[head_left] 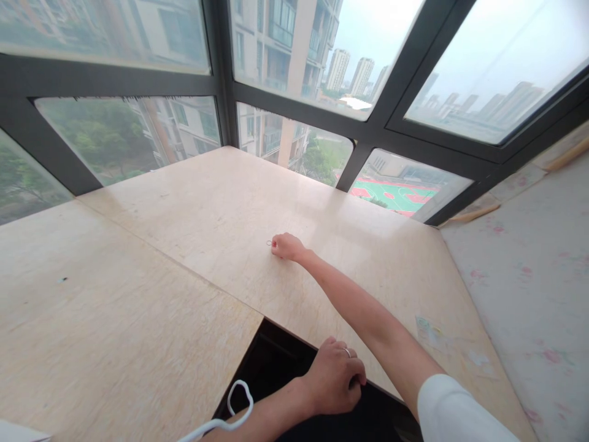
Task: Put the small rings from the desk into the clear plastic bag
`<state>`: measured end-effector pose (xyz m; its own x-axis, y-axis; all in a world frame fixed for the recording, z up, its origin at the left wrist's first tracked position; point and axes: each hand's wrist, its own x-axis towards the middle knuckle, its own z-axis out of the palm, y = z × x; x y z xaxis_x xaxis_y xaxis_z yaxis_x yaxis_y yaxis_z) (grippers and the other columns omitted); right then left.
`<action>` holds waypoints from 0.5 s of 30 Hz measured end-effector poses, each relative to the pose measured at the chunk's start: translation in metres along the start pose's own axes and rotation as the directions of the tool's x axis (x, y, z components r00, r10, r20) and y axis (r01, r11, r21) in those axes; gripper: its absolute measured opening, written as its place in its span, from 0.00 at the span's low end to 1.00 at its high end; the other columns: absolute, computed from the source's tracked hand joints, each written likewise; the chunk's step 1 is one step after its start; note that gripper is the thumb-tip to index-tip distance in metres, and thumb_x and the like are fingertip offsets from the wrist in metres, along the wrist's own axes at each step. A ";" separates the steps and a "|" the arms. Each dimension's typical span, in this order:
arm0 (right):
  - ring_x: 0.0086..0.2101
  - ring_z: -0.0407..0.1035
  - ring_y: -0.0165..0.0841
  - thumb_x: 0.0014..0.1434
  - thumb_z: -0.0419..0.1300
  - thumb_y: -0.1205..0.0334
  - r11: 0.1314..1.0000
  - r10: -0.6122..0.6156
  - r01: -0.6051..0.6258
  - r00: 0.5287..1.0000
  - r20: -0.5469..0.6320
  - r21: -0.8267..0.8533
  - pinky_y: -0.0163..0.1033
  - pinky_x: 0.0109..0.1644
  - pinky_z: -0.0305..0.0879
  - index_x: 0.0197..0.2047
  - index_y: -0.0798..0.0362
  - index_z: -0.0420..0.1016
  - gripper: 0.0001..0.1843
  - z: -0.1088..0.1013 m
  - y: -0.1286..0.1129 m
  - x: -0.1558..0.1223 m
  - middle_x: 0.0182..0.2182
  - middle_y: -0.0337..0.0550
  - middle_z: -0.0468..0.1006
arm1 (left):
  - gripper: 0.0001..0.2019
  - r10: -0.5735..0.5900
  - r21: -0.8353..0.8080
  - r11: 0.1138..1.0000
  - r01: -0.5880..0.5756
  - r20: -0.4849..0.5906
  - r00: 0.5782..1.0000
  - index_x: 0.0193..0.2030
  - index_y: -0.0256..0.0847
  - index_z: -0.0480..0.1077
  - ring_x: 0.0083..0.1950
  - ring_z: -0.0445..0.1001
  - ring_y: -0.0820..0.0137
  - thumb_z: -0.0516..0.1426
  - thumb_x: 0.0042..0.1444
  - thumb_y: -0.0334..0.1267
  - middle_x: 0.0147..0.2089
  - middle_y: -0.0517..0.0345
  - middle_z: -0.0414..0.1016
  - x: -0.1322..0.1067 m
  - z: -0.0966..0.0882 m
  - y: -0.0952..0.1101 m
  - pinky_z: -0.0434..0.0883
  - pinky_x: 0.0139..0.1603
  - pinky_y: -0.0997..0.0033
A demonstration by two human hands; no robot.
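Note:
Over the middle of the beige marble-patterned surface (207, 202), my right hand (288, 247) is closed in a pinch. A thin loop (269, 243) sticks out to the left of its fingertips, with a bit of red showing at the fingers; the kind of thing is too small to make out. My left hand (335, 376) is at the near edge of the surface, over the dark gap. It wears a ring, and its fingers are loosely curled with nothing visible in them.
A white cord (240, 396) loops beside my left forearm. Clear plastic packets (430, 333) lie on the right, near the flowered wall (529, 288). A tiny dark speck (64, 279) is on the left. Dark-framed windows (294, 113) border the far side. A seam crosses the surface.

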<state>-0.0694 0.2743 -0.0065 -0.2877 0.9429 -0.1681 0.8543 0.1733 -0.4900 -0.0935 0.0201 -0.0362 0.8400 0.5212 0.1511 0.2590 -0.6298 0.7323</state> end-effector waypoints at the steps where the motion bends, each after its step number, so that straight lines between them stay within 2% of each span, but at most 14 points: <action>1: 0.31 0.72 0.35 0.47 0.60 0.71 0.999 0.005 -0.005 1.000 0.009 0.054 0.35 0.36 0.63 0.24 0.56 0.75 0.04 0.000 0.000 -0.001 0.23 0.44 0.78 | 0.04 -0.001 -0.003 1.000 0.001 0.001 1.000 0.30 0.43 0.71 0.36 0.66 0.69 0.56 0.46 0.31 0.30 0.60 0.73 0.000 -0.001 0.000 0.57 0.39 0.65; 4: 0.19 0.65 0.28 0.49 0.60 0.69 0.964 0.018 -0.024 1.000 0.025 0.264 0.31 0.27 0.61 0.26 0.56 0.73 0.02 0.000 0.002 -0.007 0.17 0.37 0.72 | 0.05 0.007 -0.003 1.000 -0.007 0.010 1.000 0.31 0.42 0.71 0.36 0.67 0.69 0.56 0.47 0.31 0.31 0.61 0.74 0.000 -0.003 0.000 0.58 0.40 0.66; 6: 0.15 0.58 0.24 0.53 0.59 0.65 0.907 0.030 -0.040 0.999 0.030 0.420 0.29 0.20 0.55 0.28 0.55 0.71 0.03 0.000 0.006 -0.017 0.15 0.33 0.69 | 0.05 0.014 0.002 1.000 -0.014 0.019 1.000 0.31 0.42 0.71 0.36 0.67 0.68 0.56 0.47 0.30 0.31 0.60 0.74 0.000 -0.003 0.000 0.59 0.40 0.66; 10: 0.13 0.51 0.20 0.55 0.59 0.55 0.729 0.047 -0.052 0.999 0.026 0.682 0.28 0.15 0.45 0.30 0.55 0.67 0.11 -0.005 0.018 -0.047 0.15 0.30 0.64 | 0.06 0.031 0.011 0.999 -0.032 0.037 0.999 0.33 0.42 0.72 0.37 0.69 0.67 0.57 0.48 0.30 0.32 0.59 0.74 0.001 -0.003 -0.002 0.59 0.40 0.66; 15: 0.12 0.44 0.19 0.51 0.61 0.47 0.501 0.087 -0.042 0.996 -0.002 0.865 0.28 0.15 0.42 0.32 0.53 0.63 0.18 -0.017 0.044 -0.101 0.14 0.25 0.58 | 0.06 0.047 0.044 0.998 -0.048 0.030 0.998 0.33 0.42 0.71 0.38 0.69 0.67 0.57 0.48 0.29 0.33 0.59 0.74 0.001 -0.003 -0.002 0.59 0.40 0.65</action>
<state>0.0042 0.1916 0.0036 -0.2117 0.9548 -0.2086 0.0658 -0.1990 -0.9778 -0.0949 0.0235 -0.0357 0.8651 0.4734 0.1655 0.2389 -0.6791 0.6940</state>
